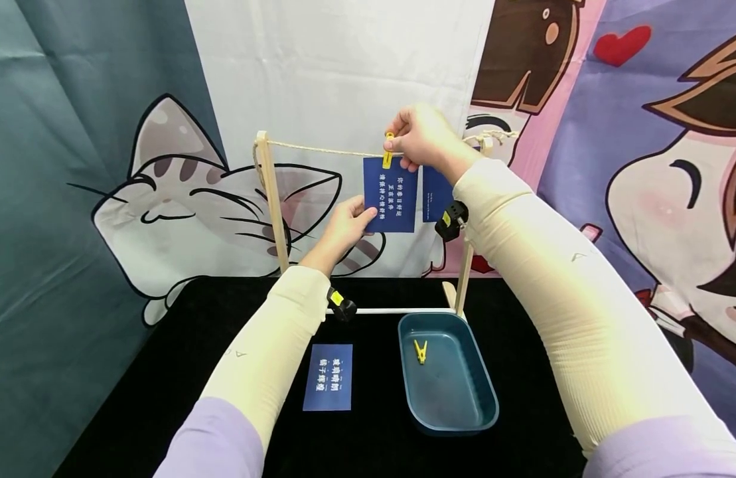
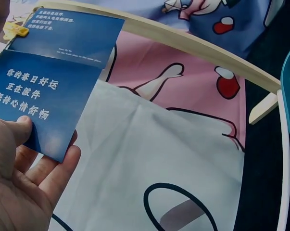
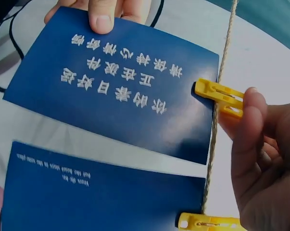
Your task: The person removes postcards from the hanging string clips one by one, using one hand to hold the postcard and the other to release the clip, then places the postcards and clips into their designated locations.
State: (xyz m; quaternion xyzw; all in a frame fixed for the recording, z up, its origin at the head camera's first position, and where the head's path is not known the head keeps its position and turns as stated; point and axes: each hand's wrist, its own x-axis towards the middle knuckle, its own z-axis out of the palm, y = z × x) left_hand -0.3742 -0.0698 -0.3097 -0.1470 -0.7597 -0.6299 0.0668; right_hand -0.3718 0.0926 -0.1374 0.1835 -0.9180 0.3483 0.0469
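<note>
The blue card [image 1: 389, 206] with three lines of white characters hangs along the cord [image 1: 320, 150], its top edge met at twelve o'clock by a yellow clip [image 1: 387, 161]. The right hand [image 1: 424, 136] pinches the clip's handles between thumb and fingers; whether the tips bite both cord and card I cannot tell, and a shallow bite could let the card slide out once unsupported. The left hand [image 1: 346, 229] grips the card at its eight o'clock corner, thumb on the face and fingers behind; a tug from there might skew it or drag it free. At three o'clock hangs a second card [image 1: 436, 192], near enough that a careless right wrist could knock it or shake its clip [image 3: 207, 222] along the line. The wooden post [image 1: 272, 199] at nine o'clock looks slender, so pulling hard on the cord may rock it. Below, the loose card [image 1: 328, 378] lies at seven o'clock and the bin [image 1: 457, 398] at five, holding a spare clip [image 1: 421, 352]; a sleeve sweeping low could shift either.
</note>
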